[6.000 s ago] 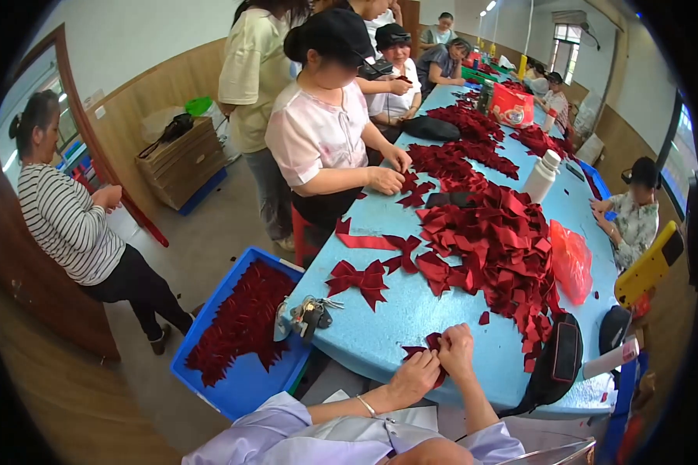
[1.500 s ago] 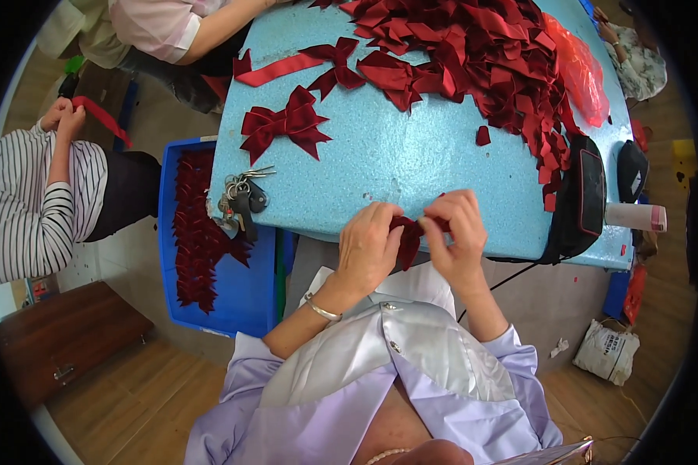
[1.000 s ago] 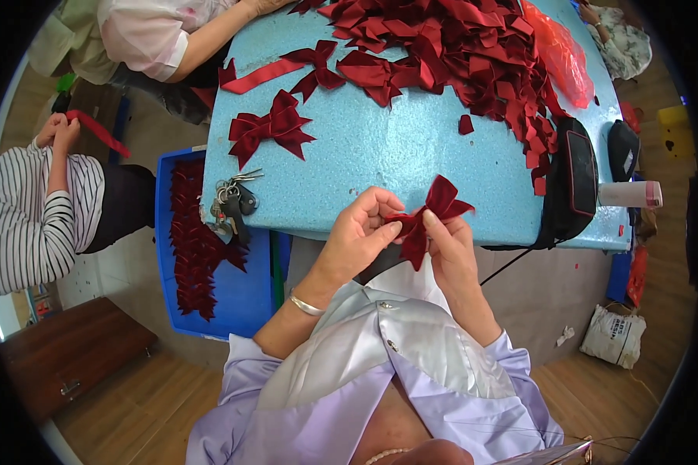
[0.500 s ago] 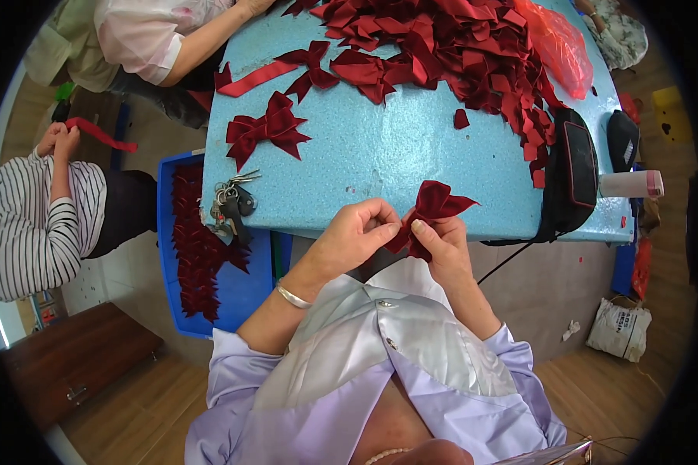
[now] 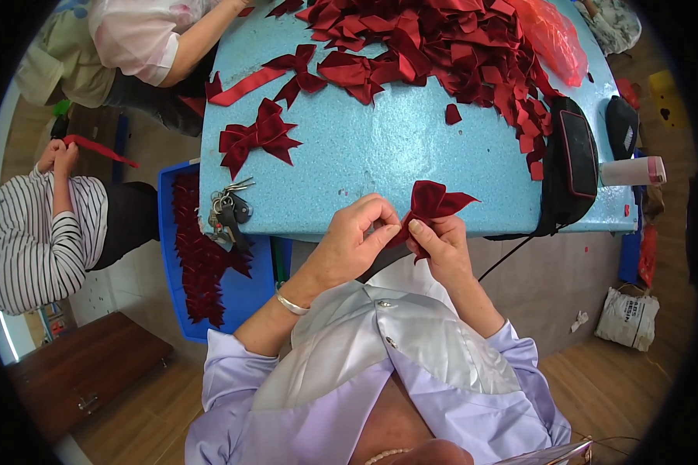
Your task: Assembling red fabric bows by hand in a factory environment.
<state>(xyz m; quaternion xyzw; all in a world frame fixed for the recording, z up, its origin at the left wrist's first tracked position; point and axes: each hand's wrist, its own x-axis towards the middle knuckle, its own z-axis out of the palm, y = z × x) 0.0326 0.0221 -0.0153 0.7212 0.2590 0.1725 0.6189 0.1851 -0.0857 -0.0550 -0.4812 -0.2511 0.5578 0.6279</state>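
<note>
Just off the table's near edge, a dark red velvet bow (image 5: 436, 203) is held between my hands. My right hand (image 5: 442, 244) pinches it, the thumb pressed over its middle. My left hand (image 5: 358, 239), with a silver bangle at the wrist, has thumb and forefinger pinched together at the bow's left side. Its fingers cover that part of the ribbon. Further left on the table lies a finished-looking bow (image 5: 257, 139) with pointed tails. Behind that, another bow (image 5: 301, 74) rests beside a flat strip of red ribbon (image 5: 247, 85).
A big heap of red bows (image 5: 442, 46) covers the table's far side, beside a red plastic bag (image 5: 554, 43). Keys (image 5: 231, 209) lie at the left corner, above a blue crate (image 5: 240, 310) of bows. A black bag (image 5: 572, 167) and pink bottle (image 5: 632, 170) are right. Co-workers are left.
The view has shifted slightly, so the table and its bows sit a little further left. My hands keep their pinch on the bow with hardly any movement.
</note>
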